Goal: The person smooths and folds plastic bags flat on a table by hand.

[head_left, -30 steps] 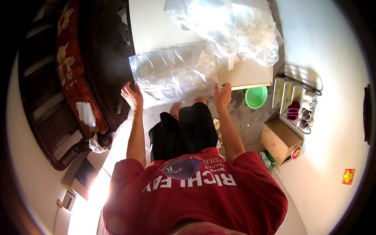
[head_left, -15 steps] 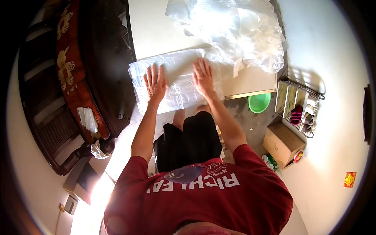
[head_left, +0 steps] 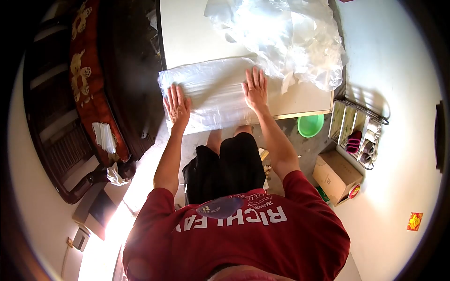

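A flat sheet of clear plastic, which looks like a plastic bag (head_left: pixel 215 96), lies across the near end of the pale table (head_left: pixel 187 35) and hangs a little over its front edge. On its left part rests my left hand (head_left: pixel 177 105), fingers stretched out and palm down. My right hand (head_left: pixel 256 91) presses flat near the sheet's right end, fingers slightly apart. Beyond it, a crumpled heap of clear plastic (head_left: pixel 309 51) covers the far right of the table, very bright under the light.
Below the table's right corner stands a green basin (head_left: pixel 310 125). A shoe rack (head_left: pixel 344 122) and a cardboard box (head_left: pixel 336 174) are by the right wall. To the left is a dark wooden bench (head_left: pixel 56 154) with a red patterned cloth (head_left: pixel 86 96).
Both hands have moved apart, the left one outward to the left and the right one to the right. The plastic between them looks smoother and flatter.
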Demonstrator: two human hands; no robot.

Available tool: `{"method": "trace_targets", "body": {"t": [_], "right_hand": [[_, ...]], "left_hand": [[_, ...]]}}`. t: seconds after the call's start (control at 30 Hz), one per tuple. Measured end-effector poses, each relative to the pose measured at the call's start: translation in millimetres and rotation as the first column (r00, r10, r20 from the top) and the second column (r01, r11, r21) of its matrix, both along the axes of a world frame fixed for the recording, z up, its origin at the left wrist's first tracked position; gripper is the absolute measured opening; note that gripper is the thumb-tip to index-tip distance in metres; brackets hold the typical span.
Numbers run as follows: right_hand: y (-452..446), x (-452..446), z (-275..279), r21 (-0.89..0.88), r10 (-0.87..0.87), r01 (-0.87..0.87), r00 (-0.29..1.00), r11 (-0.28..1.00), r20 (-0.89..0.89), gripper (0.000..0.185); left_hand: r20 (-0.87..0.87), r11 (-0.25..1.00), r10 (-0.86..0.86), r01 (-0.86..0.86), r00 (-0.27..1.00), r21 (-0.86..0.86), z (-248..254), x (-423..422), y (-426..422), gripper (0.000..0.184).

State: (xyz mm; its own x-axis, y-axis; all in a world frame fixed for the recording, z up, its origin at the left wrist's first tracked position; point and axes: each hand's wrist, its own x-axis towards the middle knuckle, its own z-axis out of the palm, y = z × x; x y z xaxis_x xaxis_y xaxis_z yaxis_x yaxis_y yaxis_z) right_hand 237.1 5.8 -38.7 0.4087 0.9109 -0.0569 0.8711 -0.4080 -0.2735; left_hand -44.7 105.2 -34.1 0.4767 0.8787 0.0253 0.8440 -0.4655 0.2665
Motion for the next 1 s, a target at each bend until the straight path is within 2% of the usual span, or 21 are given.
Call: {"method": "trace_targets", "body": {"t": [0.07, 0.1, 0.17, 0.2, 0.27, 0.3, 0.33, 0.4, 0.43, 0.5, 0.53, 0.6, 0.67, 0.73, 0.77, 0.8, 0.83, 0.87, 0.9, 0.93, 1.0], "right_hand": [[0, 1, 0, 0.013, 0.016, -0.015, 1.000, 1.000, -0.015, 0.055], [1, -5, 2, 0.013, 0.002, -0.002, 0.999, 1.000, 0.050, 0.057], [2, -23, 20, 0.059, 0.040, -0.039, 0.999, 0.997, -0.010, 0.058], [-3, -35, 29, 0.100, 0.073, -0.066, 0.995, 0.993, -0.065, 0.060], [-17, -57, 34, 0.027, 0.150, -0.149, 0.988, 0.988, -0.045, 0.062], [-27, -65, 38, 0.025, 0.164, -0.163, 0.984, 0.986, -0.064, 0.060], [-34, -70, 38, 0.026, 0.178, -0.177, 0.980, 0.984, -0.084, 0.059], [-46, -71, 34, 0.025, 0.155, -0.153, 0.981, 0.988, -0.118, 0.058], [-52, -71, 30, 0.019, 0.129, -0.127, 0.980, 0.992, -0.153, 0.056], [-54, -66, 22, 0.032, 0.133, -0.130, 0.981, 0.991, -0.143, 0.055], [-56, -64, 20, 0.039, 0.143, -0.139, 0.980, 0.990, -0.139, 0.054], [-59, -54, 19, 0.022, 0.127, -0.125, 0.982, 0.992, -0.137, 0.055], [-63, -44, 22, 0.007, 0.109, -0.109, 0.985, 0.994, -0.132, 0.056], [-65, -37, 30, -0.009, 0.057, -0.059, 0.989, 0.998, -0.133, 0.055], [-67, -35, 29, 0.001, 0.065, -0.066, 0.989, 0.998, -0.130, 0.056], [-66, -37, 31, 0.002, 0.067, -0.068, 0.989, 0.998, -0.130, 0.056], [-64, -41, 34, 0.018, 0.088, -0.087, 0.991, 0.996, -0.102, 0.056], [-61, -46, 37, 0.033, 0.111, -0.109, 0.991, 0.994, -0.075, 0.057], [-58, -54, 40, 0.035, 0.118, -0.115, 0.990, 0.993, -0.078, 0.057], [-54, -64, 42, 0.054, 0.162, -0.158, 0.982, 0.986, -0.092, 0.056], [-49, -79, 39, 0.076, 0.203, -0.196, 0.974, 0.978, -0.102, 0.056]], "left_hand": [[-0.053, 1.000, -0.001, 0.001, 0.999, 0.001, 1, -11, -2, 0.060], [-0.056, 1.000, 0.003, -0.003, 0.998, 0.002, 1, -15, -5, 0.060], [-0.097, 0.956, 0.288, -0.291, 0.953, -0.026, -2, -21, -10, 0.064], [0.017, 0.911, 0.408, -0.406, 0.913, -0.072, -1, -25, -10, 0.069], [0.153, 0.761, 0.631, -0.569, 0.760, -0.311, -23, -42, -9, 0.076], [0.040, 0.646, 0.700, -0.608, 0.713, -0.462, -26, -50, -5, 0.081], [0.072, 0.665, 0.696, -0.603, 0.714, -0.441, -31, -53, -6, 0.077], [-0.022, 0.774, 0.583, -0.563, 0.813, -0.289, -33, -61, -12, 0.059], [-0.020, 0.777, 0.581, -0.561, 0.814, -0.286, -31, -64, -13, 0.059], [0.136, 0.792, 0.576, -0.509, 0.806, -0.336, -33, -66, -12, 0.046], [0.135, 0.792, 0.575, -0.507, 0.807, -0.339, -35, -68, -13, 0.046], [0.135, 0.843, 0.528, -0.497, 0.839, -0.208, -36, -72, -13, 0.039], [0.095, 0.847, 0.522, -0.501, 0.848, -0.176, -34, -73, -13, 0.034], [0.200, 0.802, 0.597, -0.568, 0.777, -0.185, -24, -72, -12, 0.031], [0.180, 0.718, 0.694, -0.651, 0.697, -0.246, -19, -71, -11, 0.018], [0.181, 0.717, 0.695, -0.653, 0.696, -0.245, -6, -63, -11, 0.018], [0.239, 0.838, 0.527, -0.545, 0.815, 0.012, 9, -50, -14, 0.015], [0.240, 0.876, 0.338, -0.397, 0.910, 0.273, 27, -35, -17, 0.018], [0.238, 0.950, 0.195, -0.243, 0.952, 0.195, 45, -19, -23, 0.030], [0.254, 0.981, 0.148, -0.175, 0.956, 0.087, 47, -4, -32, 0.040], [0.105, 0.995, -0.100, 0.102, 0.989, -0.011, 31, 18, -51, 0.054]]}}
